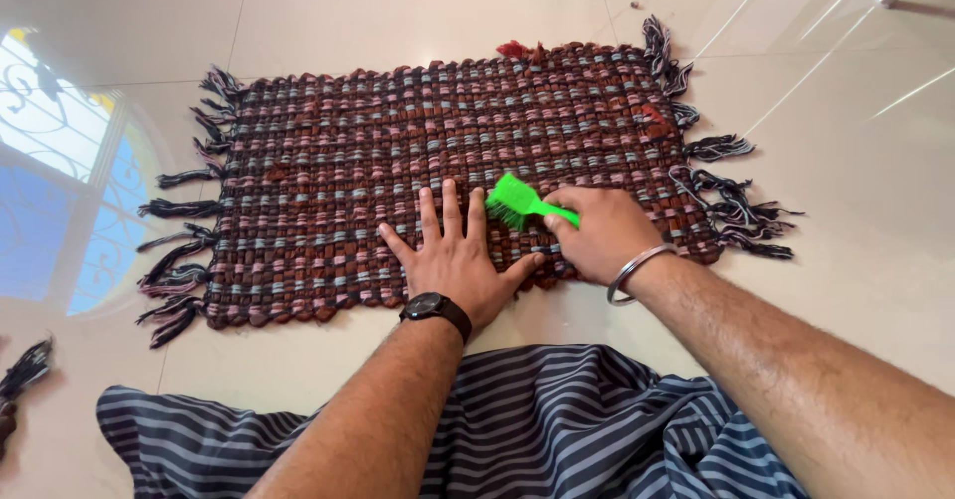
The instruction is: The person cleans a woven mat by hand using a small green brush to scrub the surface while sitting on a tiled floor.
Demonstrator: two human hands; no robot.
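One woven brown, pink and blue rag mat with dark fringed ends lies flat on the glossy cream tiled floor. The left hand presses on its near edge, fingers spread wide. The right hand is curled tight around one bright green plastic brush, bristles down on the mat just beside the left fingertips.

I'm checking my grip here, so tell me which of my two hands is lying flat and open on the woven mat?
The left hand, the one with the black wristwatch, fingers spread flat on the mat. The right hand is curled around a green brush.
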